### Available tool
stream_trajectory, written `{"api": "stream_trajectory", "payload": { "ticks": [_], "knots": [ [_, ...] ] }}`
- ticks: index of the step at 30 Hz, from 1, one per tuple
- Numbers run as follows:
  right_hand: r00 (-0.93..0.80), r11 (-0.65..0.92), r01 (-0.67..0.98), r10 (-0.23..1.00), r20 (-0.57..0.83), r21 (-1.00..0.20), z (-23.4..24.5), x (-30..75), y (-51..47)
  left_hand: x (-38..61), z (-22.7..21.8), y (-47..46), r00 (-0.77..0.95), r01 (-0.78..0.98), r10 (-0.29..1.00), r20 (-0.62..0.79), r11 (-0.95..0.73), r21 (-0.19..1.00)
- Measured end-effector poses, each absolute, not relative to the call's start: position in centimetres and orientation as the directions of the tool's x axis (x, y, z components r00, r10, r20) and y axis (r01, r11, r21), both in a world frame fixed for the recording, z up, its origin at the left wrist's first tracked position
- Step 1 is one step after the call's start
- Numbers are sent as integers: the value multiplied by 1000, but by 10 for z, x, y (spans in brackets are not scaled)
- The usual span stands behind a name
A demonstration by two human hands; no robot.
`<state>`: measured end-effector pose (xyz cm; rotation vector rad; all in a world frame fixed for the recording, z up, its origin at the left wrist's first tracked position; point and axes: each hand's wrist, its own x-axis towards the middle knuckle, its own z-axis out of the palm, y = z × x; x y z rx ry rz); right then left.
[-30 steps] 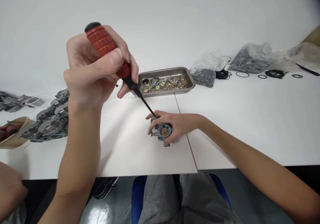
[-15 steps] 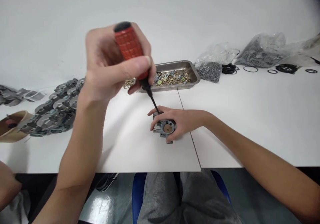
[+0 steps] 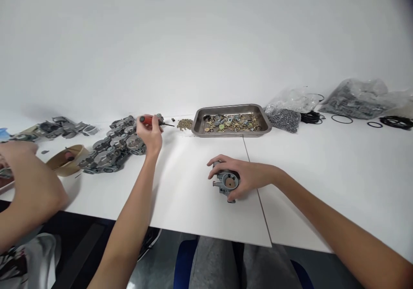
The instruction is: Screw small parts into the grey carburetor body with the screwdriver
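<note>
Fingers point(image 3: 220, 166) of right hand point(image 3: 248, 175) are spread around carb point(image 3: 229, 181), between tray point(image 3: 232, 135) and front edge of table point(image 3: 190, 185); driver point(image 3: 147, 120) is clasped in left hand point(image 3: 152, 137). Carb is best braced firmly, flat.

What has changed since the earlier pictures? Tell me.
The left hand drew the screwdriver off the metal part, away to the left by the pile of grey castings, without letting go. The right hand still holds that part on the table; the tray stays put.

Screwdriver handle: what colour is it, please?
The handle is red with a black end, best seen in the head view.
</note>
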<state>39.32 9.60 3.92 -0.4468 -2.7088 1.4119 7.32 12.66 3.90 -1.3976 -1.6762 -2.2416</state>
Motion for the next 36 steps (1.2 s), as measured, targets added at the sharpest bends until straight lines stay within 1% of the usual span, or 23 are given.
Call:
{"api": "stream_trajectory", "payload": {
  "ticks": [2, 4, 7, 11, 17, 20, 29, 36],
  "knots": [
    [-954, 531, 242, 283, -99, -813, 40, 393, 96, 66, 25, 129, -613, 517, 524, 592, -301, 801],
    [-953, 515, 243, 285, -102, -822, 40, 392, 97, 62, 17, 131, -605, 541, 572, 554, -216, 813],
    [-956, 501, 227, 280, -92, -835, 40, 392, 98, 57, 11, 134, -584, 566, 600, 547, -182, 804],
    [-956, 499, 226, 278, -92, -836, 39, 392, 99, 54, 6, 137, -590, 543, 589, 552, -217, 811],
    [-956, 501, 226, 278, -91, -836, 36, 393, 99, 55, -2, 144, -586, 456, 549, 596, -385, 802],
    [-955, 501, 229, 280, -94, -835, 36, 393, 99, 57, -6, 148, -570, 404, 560, 601, -446, 799],
    [-953, 499, 236, 288, -97, -834, 36, 392, 98, 59, -5, 148, -567, 373, 565, 599, -473, 798],
    [-953, 495, 228, 290, -88, -838, 36, 394, 99, 58, 6, 146, -581, 382, 516, 630, -510, 770]
  ]
}}
